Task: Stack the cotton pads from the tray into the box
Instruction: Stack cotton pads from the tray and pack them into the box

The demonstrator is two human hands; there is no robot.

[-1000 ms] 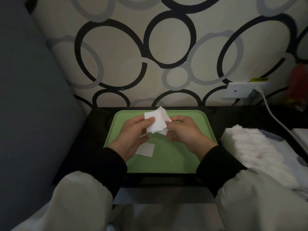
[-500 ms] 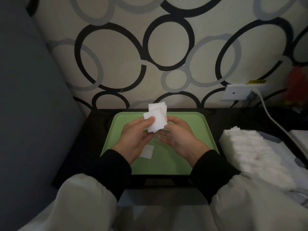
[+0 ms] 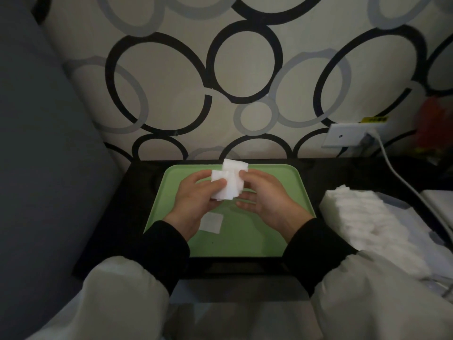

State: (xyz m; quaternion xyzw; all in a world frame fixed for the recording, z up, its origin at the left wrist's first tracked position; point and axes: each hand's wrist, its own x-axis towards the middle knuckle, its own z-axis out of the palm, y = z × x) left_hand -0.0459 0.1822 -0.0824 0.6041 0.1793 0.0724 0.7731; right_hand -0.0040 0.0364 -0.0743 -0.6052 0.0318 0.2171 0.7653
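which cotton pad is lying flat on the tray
The single pad flat on the green tray, near the left hand. The held pads are pinched between it and the right hand; the rest sit in the stack at right.

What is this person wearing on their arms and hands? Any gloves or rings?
No gloves: the left hand and right hand are bare, and no ring or watch shows in this dim view. Each wrist has a long black cuff, and above it a loose, puffy pale grey sleeve.

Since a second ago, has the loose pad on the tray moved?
No. The loose pad keeps its spot on the green tray, left of centre.
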